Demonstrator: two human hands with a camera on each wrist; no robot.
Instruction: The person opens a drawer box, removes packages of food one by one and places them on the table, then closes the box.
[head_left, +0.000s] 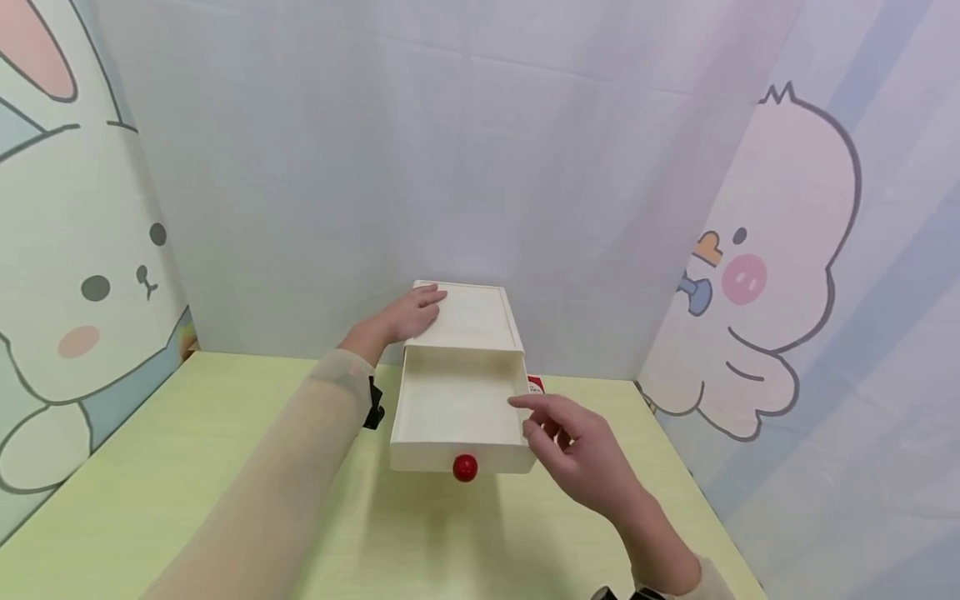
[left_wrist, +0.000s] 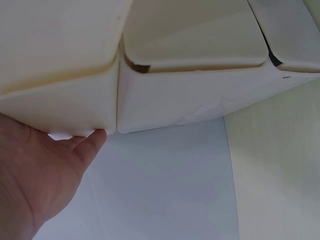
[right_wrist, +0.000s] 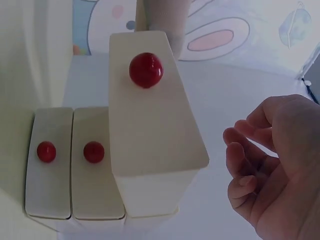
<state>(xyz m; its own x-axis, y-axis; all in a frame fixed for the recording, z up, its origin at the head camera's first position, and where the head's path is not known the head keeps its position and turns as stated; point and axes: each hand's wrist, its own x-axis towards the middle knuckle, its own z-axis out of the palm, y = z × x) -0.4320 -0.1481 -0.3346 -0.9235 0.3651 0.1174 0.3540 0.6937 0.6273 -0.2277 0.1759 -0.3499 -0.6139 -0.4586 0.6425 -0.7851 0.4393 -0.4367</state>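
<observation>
A white drawer cabinet (head_left: 472, 317) stands on the table with its top drawer (head_left: 457, 404) pulled far out, showing a bare inside. A round red knob (head_left: 465, 468) sits on that drawer's front. My left hand (head_left: 411, 315) rests on the left edge of the cabinet's top; the left wrist view has the same hand (left_wrist: 45, 172) against the cabinet. Beside the drawer's right wall is my right hand (head_left: 581, 450), fingers loosely bent and holding nothing. In the right wrist view, two lower drawers (right_wrist: 50, 185) with red knobs are pushed in.
The pale yellow-green table (head_left: 247, 467) carries the cabinet. A small red and white item (head_left: 535, 384) shows partly behind the drawer's right side. Behind hangs a pale curtain (head_left: 450, 167), with cartoon-printed panels (head_left: 780, 250) at the sides.
</observation>
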